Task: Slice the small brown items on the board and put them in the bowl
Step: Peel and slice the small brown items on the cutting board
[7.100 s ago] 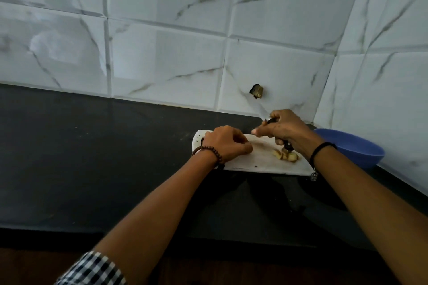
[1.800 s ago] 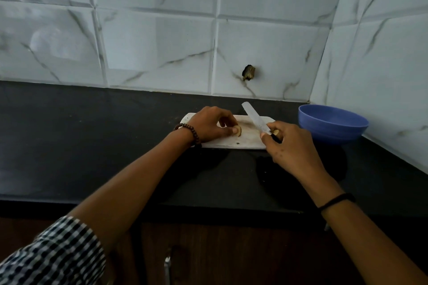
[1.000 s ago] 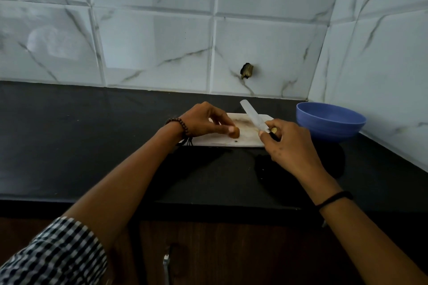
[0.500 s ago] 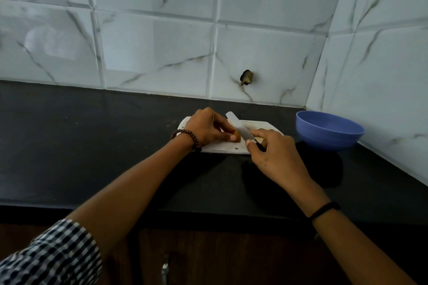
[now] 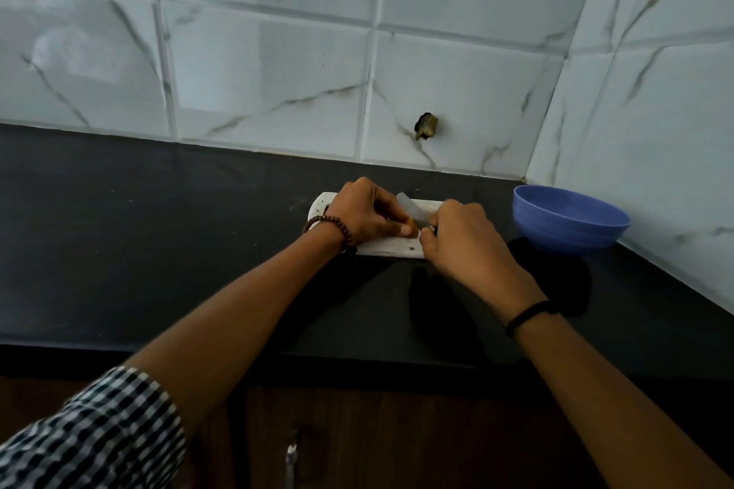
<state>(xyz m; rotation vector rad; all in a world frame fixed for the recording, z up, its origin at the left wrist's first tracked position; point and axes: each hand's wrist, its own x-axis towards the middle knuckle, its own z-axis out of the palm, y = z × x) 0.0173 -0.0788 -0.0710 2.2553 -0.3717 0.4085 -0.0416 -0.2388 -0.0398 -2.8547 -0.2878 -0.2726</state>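
Note:
A white cutting board [image 5: 387, 248] lies on the black counter. My left hand [image 5: 363, 212] pinches a small brown item [image 5: 413, 228] against the board with fingertips and thumb. My right hand [image 5: 462, 236] grips the handle of a knife [image 5: 413, 208], whose pale blade slants up to the left, right beside the brown item and my left fingers. The knife's handle is hidden inside my fist. A blue bowl [image 5: 570, 218] stands to the right of the board, in the corner of the counter. Its inside is out of sight.
Marble-patterned wall tiles rise behind the counter and along its right side. A small brass fitting [image 5: 427, 126] sticks out of the back wall above the board. The black counter [image 5: 159, 242] stretches left. A cabinet handle [image 5: 291, 461] shows below the counter's front edge.
My right hand has brought the knife left, from the board's right part to right beside the brown item. My left hand has kept pinching that item on the board.

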